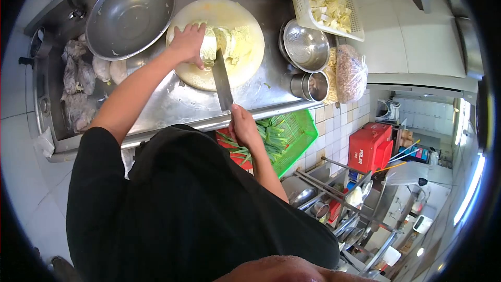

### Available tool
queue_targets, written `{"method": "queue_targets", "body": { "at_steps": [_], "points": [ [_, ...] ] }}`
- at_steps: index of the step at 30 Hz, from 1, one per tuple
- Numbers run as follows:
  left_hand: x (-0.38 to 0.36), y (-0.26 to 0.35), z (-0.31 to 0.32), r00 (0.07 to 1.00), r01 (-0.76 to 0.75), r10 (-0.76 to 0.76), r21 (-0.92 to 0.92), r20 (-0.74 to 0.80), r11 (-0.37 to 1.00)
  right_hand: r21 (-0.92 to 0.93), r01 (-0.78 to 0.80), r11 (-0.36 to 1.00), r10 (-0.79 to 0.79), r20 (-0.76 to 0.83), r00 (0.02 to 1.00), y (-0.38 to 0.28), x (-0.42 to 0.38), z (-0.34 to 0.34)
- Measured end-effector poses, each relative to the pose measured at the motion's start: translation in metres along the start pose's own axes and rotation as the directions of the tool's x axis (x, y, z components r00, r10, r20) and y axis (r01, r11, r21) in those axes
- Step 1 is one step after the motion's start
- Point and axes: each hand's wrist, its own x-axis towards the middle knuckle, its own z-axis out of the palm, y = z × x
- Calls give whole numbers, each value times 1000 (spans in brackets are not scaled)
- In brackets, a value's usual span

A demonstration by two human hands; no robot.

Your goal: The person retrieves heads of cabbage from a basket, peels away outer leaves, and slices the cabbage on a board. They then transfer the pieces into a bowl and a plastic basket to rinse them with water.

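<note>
On a round, pale cutting board lies a light green cabbage, cut open, with shredded pieces to its right. My left hand grips the cabbage from the left, fingers over its top and thumb low on its near side. The handle of a kitchen knife is wrapped in my right hand, below the board near the counter edge. Its wide blade points up and away, the tip end at the cut side of the cabbage. The handle is mostly hidden by my fingers.
A large metal bowl sits left of the board, above a sink with raw meat pieces. To the right are a white basket of cut cabbage, a metal colander and filled plastic bags. A green crate holds green vegetables.
</note>
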Motion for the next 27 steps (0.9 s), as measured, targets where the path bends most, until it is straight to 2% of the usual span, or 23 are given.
{"method": "queue_targets", "body": {
  "at_steps": [1, 3, 5, 7, 11, 17, 19, 21, 22, 25, 27],
  "points": [
    [-8, -8, 5, 994, -20, 21, 8, -111, 1000, 42, -5, 999, 6, -11, 1000, -10, -11, -4],
    [-8, -14, -4, 997, 20, -22, -32, -73, 999, 136, -10, 991, 15, -35, 999, -29, -23, -6],
    [-5, -11, -24, 958, 164, -132, -112, 254, 980, 171, 101, 980, -88, -83, 993, -48, -20, -3],
    [-3, -9, -20, 962, 151, -127, -83, 243, 985, 192, 211, 958, -193, -109, 975, -65, -6, 1],
    [-4, -8, -19, 967, 160, -139, -84, 215, 984, 190, 125, 974, -116, -56, 992, -85, 16, 13],
    [-5, -9, -14, 967, 172, -145, -112, 211, 979, 143, 94, 985, -87, -56, 995, -81, 22, 21],
    [2, -14, -11, 971, 174, -154, -101, 185, 980, -14, 239, 971, -238, -135, 962, -50, 76, 42],
    [2, -9, -2, 973, 163, -148, -70, 177, 984, -31, 219, 975, -221, -110, 969, -64, 112, 49],
    [-2, -5, -4, 971, 158, -139, -83, 193, 984, 29, 137, 990, -136, -48, 990, -83, 114, 47],
    [-2, -8, -19, 970, 160, -138, -97, 201, 982, 58, 114, 992, -111, -44, 993, -82, 107, 49],
    [-4, -7, -18, 967, 172, -149, -100, 206, 980, 26, 185, 982, -184, -33, 982, -54, 95, 46]
  ]
}}
